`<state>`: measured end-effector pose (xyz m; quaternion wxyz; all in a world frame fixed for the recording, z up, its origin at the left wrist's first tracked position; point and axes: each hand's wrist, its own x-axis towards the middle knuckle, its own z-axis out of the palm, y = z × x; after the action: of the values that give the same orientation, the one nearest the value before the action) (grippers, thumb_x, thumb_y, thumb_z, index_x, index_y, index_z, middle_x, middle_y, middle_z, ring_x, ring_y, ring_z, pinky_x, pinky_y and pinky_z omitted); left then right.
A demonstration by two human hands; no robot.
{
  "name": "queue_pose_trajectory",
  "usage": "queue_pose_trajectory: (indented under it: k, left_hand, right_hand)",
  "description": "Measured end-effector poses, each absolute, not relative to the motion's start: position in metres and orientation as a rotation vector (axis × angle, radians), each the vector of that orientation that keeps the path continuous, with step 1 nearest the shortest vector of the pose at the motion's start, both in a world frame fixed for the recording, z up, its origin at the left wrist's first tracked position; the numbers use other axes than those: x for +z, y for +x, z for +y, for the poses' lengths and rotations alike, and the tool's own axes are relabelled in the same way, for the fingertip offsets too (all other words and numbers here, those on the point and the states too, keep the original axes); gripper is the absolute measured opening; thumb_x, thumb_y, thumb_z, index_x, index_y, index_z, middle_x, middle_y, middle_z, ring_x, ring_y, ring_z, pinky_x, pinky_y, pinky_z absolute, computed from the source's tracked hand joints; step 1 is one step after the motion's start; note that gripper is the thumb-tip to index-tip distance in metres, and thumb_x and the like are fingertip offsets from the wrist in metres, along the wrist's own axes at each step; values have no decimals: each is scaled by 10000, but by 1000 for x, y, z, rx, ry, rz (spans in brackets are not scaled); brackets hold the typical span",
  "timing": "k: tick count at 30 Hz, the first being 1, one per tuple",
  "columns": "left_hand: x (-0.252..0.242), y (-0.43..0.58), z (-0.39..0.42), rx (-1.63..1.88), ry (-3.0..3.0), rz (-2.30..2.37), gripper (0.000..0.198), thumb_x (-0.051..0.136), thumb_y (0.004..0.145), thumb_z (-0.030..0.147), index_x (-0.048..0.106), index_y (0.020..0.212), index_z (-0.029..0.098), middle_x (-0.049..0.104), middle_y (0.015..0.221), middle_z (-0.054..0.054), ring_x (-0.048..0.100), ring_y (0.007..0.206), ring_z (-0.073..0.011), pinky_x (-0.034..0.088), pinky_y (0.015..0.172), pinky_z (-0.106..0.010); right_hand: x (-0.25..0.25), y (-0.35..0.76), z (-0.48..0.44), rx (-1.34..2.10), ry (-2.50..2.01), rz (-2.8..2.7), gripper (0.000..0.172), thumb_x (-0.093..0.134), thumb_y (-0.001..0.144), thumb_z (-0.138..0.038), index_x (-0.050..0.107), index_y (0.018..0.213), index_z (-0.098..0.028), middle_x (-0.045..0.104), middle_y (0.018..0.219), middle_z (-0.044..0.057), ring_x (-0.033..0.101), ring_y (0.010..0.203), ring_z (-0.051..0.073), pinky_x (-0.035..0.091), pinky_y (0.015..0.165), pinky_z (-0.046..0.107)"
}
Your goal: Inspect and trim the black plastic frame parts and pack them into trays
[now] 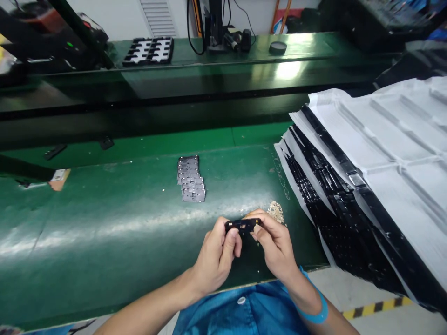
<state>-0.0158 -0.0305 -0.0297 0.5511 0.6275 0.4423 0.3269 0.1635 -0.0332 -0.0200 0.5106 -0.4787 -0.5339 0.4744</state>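
Observation:
A small black plastic part (243, 225) is held level between both hands above the front of the green bench. It has cut-outs and a little yellow piece near its right end. My left hand (218, 253) is closed on its left end, thumb along the near edge. At the other end, my right hand (275, 239) pinches it near the yellow piece. Just beyond my right hand lies a pile of tiny pale pieces (275, 211). Farther off to the left, several similar dark grey plates (191, 179) lie overlapped in a row.
On the right rises a tall stack of black trays (335, 204) with white sheets (394, 125) between them. A raised shelf (226, 70) crosses the back, bearing a black-and-white tray (149, 50) and a round black disc (278, 47). Two dark parts (106, 143) lie at the left.

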Motion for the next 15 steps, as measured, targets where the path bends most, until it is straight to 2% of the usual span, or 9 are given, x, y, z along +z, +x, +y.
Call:
queue_pose_trajectory:
  k: [5, 10, 15]
  left_hand:
    - [-27, -16, -26, 778, 1482, 1041, 289, 367, 1155, 399, 453, 937, 229, 572, 696, 49, 529, 563, -108, 419, 608, -262]
    - [-20, -23, -18, 689, 1457, 967, 342, 367, 1149, 436, 531, 961, 203, 611, 744, 12, 557, 597, -123, 434, 640, -283]
    - [-15, -27, -14, 757, 1403, 956, 408, 356, 1146, 455, 551, 901, 193, 559, 682, 15, 517, 552, -121, 410, 599, -282]
  right_hand:
    - [-19, 171, -31, 1247, -1125, -1303, 180, 577, 1066, -267, 746, 1071, -205, 685, 987, 52, 613, 817, 180, 493, 722, 288]
    - [-16, 174, -31, 1191, -1226, -1368, 210, 565, 1091, -287, 736, 1001, -206, 674, 911, 38, 626, 790, 174, 494, 701, 277]
    - [-11, 174, -34, 1139, -1207, -1480, 186, 564, 1092, -236, 749, 1073, -227, 668, 916, 36, 637, 775, 176, 510, 715, 290]
